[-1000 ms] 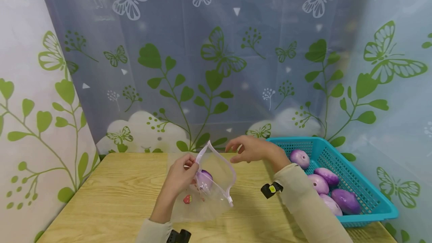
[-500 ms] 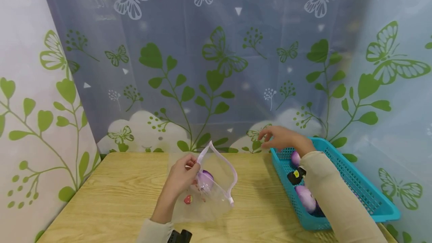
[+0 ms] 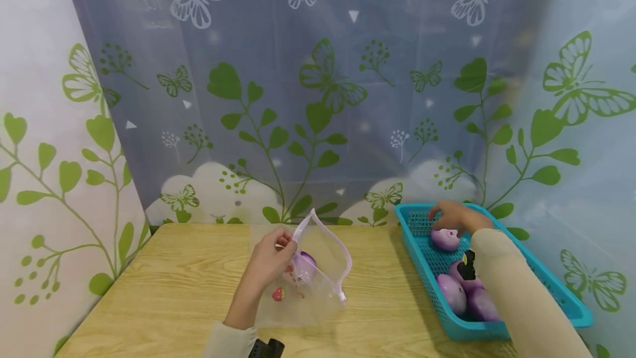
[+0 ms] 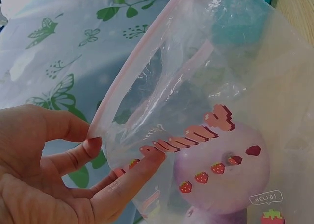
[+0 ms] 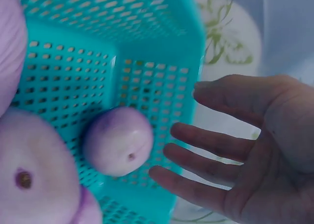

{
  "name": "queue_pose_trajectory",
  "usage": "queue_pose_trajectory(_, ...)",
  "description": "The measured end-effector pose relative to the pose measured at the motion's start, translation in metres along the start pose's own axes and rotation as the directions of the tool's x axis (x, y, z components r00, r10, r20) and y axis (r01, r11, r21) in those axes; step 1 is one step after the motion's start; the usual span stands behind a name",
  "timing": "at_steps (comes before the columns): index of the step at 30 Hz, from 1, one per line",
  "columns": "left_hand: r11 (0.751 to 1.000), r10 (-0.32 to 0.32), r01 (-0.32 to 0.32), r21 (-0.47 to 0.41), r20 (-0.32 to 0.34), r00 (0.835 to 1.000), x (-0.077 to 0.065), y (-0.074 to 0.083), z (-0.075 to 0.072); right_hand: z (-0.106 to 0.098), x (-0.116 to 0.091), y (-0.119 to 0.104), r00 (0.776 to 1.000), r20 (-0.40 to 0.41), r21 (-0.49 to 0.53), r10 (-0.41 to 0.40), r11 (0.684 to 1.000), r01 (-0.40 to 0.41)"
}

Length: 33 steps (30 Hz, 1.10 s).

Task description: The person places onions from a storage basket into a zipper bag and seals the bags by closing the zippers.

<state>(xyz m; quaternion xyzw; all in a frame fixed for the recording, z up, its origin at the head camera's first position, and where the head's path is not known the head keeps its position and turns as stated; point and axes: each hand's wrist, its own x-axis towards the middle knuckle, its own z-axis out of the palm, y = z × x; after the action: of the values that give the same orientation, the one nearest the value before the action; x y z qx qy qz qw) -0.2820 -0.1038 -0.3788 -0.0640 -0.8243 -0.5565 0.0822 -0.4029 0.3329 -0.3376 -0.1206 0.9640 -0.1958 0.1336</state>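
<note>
My left hand pinches the edge of a clear zip bag with a pink zip strip, whose mouth gapes to the right. The left wrist view shows strawberry prints on the bag and a round purple-and-white, onion-like vegetable inside, with part of another purple thing below it. My right hand is over the far end of a teal basket, by a similar round purple vegetable. In the right wrist view, the right hand has its fingers spread, apart from that vegetable.
The teal plastic basket stands on the table's right side, with several more purple vegetables at its near end. Wood-grain table stretches left of the bag. A printed butterfly curtain hangs behind.
My right hand has moved right, from beside the bag's mouth to over the basket, and lowered toward the far vegetable. The left hand keeps its hold on the bag.
</note>
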Motion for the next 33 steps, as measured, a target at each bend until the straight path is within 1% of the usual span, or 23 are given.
queue_pose_trajectory(2, 1.000, -0.001, 0.001, 0.001, 0.002, 1.000, 0.000, 0.000, 0.001, 0.001, 0.001, 0.009, 1.000, -0.013, 0.008, 0.021, 1.000, -0.021)
queue_pose_trajectory(5, 1.000, 0.000, 0.000, 0.000, 0.003, 1.000, 0.000, 0.001, 0.001, 0.005, 0.003, 0.020, 0.998, -0.050, -0.012, 0.035, 0.999, -0.036)
queue_pose_trajectory(8, 1.000, -0.001, 0.001, -0.002, 0.007, 1.000, 0.000, 0.001, 0.001, 0.009, 0.005, 0.027, 0.996, -0.079, -0.024, 0.049, 0.998, -0.051)
queue_pose_trajectory(11, 1.000, -0.003, 0.003, -0.004, 0.010, 1.000, -0.001, 0.001, 0.000, 0.014, 0.006, 0.029, 0.994, -0.093, -0.020, 0.054, 0.998, -0.056)
queue_pose_trajectory(16, 1.000, -0.001, 0.001, 0.003, 0.010, 1.000, -0.001, 0.001, 0.000, 0.018, 0.010, 0.032, 0.994, -0.076, 0.012, 0.077, 0.997, -0.076)
queue_pose_trajectory(19, 1.000, 0.001, -0.001, 0.010, 0.011, 1.000, -0.001, 0.000, 0.000, 0.019, 0.013, 0.034, 0.995, -0.065, 0.011, 0.072, 0.997, -0.071)
queue_pose_trajectory(25, 1.000, -0.001, 0.001, 0.020, 0.013, 1.000, 0.000, 0.001, -0.001, 0.021, 0.020, 0.034, 0.994, -0.101, -0.026, 0.047, 0.998, -0.050)
queue_pose_trajectory(29, 1.000, -0.003, 0.003, 0.021, 0.012, 1.000, 0.000, 0.002, -0.002, 0.024, 0.022, 0.030, 0.992, -0.089, 0.016, 0.091, 0.996, -0.090)
queue_pose_trajectory(33, 1.000, -0.002, 0.002, 0.016, 0.014, 1.000, -0.002, 0.002, -0.003, 0.028, 0.023, 0.027, 0.987, -0.027, 0.069, 0.160, 0.985, -0.158)
